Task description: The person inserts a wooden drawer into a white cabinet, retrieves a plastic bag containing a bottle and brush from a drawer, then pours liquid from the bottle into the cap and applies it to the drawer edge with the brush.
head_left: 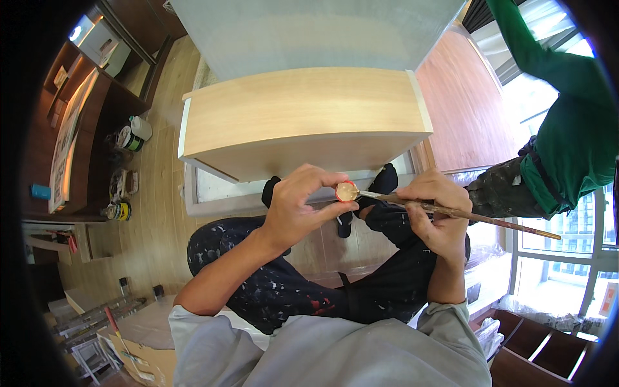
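Between the thumb and fingers of my left hand is a small round red-rimmed cap with a pale, cream-coloured inside. My right hand grips a long thin paintbrush with a brown, stained handle. The brush's tip end meets the rim of the cap; its bristles are too small to make out. Both hands are in front of me, above my paint-spattered dark trousers. Just beyond them stands a light wood box-like unit with whitish edges.
A grey panel rises behind the unit. On the right, a person in a green top stands by the windows. Paint tubs and a white jug are on the wooden floor at left. Cardboard lies at lower left.
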A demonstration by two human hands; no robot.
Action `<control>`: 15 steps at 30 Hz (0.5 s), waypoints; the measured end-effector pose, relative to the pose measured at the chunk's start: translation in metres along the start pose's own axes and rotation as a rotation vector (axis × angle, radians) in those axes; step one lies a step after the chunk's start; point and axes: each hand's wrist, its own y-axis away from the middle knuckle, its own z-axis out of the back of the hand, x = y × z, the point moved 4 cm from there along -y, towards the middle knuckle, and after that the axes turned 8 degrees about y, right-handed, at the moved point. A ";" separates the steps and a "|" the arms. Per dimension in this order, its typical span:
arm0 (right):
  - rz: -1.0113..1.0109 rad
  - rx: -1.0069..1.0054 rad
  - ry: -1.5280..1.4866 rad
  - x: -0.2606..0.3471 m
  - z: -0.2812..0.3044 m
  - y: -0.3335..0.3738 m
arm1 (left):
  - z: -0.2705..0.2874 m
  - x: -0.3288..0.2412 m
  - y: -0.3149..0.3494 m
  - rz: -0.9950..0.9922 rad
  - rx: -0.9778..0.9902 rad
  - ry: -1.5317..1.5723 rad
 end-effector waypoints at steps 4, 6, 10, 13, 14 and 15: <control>-0.030 0.032 0.012 0.003 -0.003 0.000 | -0.005 -0.001 0.001 -0.022 0.016 -0.017; -0.038 0.037 0.023 0.004 -0.005 0.000 | -0.006 -0.001 0.001 -0.028 0.023 -0.022; -0.030 0.044 0.054 0.003 -0.010 0.000 | -0.009 -0.001 0.002 -0.031 0.044 -0.032; -0.035 0.052 0.070 0.003 -0.011 0.001 | -0.009 -0.001 0.003 -0.035 0.049 -0.036; -0.036 0.047 0.070 0.003 -0.010 0.001 | -0.009 -0.001 0.003 -0.037 0.048 -0.038; -0.036 0.043 0.070 0.003 -0.009 0.001 | -0.009 -0.001 0.003 -0.028 0.045 -0.033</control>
